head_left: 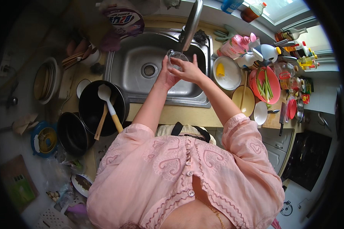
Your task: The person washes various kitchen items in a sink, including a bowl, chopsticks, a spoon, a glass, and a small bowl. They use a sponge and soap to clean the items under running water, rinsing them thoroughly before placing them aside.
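Under the metal faucet (191, 24), my two hands are together over the stainless steel sink (128, 61). My left hand (166, 74) holds a small clear glass cup (178, 57) from its left side and below. My right hand (189, 71) is bent over the cup, its fingertips at the glass. Whether those fingers reach inside or press on the outer wall, I cannot tell. Water from the spout is not clearly visible. The sink's round drain (149, 70) lies left of my hands.
Left of the sink are a black pot (90, 101) with a white spoon (107, 100) across it and another dark pan (70, 131). On the right stand a white plate (227, 80), a pink basin (275, 86) with green stalks, several bottles and a knife (282, 116).
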### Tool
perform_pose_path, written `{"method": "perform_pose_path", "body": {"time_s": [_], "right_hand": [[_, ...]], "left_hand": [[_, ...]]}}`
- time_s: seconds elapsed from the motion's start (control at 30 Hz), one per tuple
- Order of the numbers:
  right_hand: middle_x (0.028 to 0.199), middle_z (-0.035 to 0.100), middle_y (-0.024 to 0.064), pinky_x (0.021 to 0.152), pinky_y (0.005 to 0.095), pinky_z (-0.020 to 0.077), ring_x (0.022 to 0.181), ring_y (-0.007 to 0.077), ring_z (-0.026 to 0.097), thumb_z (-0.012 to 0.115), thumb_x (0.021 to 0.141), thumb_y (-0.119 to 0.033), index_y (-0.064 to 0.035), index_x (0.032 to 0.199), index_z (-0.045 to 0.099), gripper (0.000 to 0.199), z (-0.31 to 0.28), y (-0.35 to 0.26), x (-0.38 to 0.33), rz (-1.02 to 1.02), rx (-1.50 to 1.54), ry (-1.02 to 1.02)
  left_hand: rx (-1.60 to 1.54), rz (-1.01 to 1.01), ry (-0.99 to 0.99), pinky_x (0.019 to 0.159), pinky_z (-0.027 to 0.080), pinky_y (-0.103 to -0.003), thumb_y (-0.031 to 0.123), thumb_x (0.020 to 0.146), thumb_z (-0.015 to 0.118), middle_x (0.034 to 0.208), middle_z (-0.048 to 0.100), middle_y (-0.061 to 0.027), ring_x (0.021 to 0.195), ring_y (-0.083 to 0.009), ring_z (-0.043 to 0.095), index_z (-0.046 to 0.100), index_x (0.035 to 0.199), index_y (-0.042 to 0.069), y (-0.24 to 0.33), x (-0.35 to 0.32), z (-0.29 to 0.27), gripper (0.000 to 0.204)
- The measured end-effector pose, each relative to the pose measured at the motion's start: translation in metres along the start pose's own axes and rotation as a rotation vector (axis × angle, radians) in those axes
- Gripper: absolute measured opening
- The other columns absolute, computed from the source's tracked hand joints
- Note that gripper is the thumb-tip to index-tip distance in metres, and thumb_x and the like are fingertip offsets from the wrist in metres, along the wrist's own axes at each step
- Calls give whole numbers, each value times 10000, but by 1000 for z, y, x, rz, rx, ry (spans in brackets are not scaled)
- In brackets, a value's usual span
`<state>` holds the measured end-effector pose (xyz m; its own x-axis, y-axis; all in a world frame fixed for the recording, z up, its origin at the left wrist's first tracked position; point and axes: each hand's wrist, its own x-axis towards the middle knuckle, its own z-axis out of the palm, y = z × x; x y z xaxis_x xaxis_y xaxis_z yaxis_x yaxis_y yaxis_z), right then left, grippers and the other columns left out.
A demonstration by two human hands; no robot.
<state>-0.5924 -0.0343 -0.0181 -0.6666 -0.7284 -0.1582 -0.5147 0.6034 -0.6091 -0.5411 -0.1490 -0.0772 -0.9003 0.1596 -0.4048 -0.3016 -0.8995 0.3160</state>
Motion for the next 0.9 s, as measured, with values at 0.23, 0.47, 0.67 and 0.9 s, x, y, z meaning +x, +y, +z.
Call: {"method": "perform_pose_path", "body": {"time_s": [0.23,0.47,0.67,0.9], "right_hand": [[953,625,124,1010,575,31,996,258,557,456,805,-552,-94,1039,616,539,0,-10,-7,51,56,-214],[1046,605,8,974,631,-22,1110,181,491,543,800,-427,-163,1078,589,386,3,-3,-27,-20,-156,-144],[1050,601,7,1000,592,33,1106,182,482,547,791,-430,-142,1061,585,396,13,-6,-29,-26,-247,-86],[996,615,113,829,291,414,922,224,572,548,822,-325,-110,1068,598,331,37,20,-29,139,610,-24]], "left_hand": [[-40,-29,56,780,489,-343,576,767,522,994,574,-95,889,-222,576,484,1025,107,-2,-7,-13,537],[197,62,62,720,508,-386,562,767,529,1007,569,-128,883,-250,593,433,1074,122,11,-7,-9,545],[129,56,130,646,535,-357,535,783,525,987,574,-83,842,-219,595,451,1111,136,9,-13,-8,523],[484,315,368,683,543,-344,448,688,690,1118,444,-92,944,-227,549,357,1206,114,0,-29,-4,701]]}}
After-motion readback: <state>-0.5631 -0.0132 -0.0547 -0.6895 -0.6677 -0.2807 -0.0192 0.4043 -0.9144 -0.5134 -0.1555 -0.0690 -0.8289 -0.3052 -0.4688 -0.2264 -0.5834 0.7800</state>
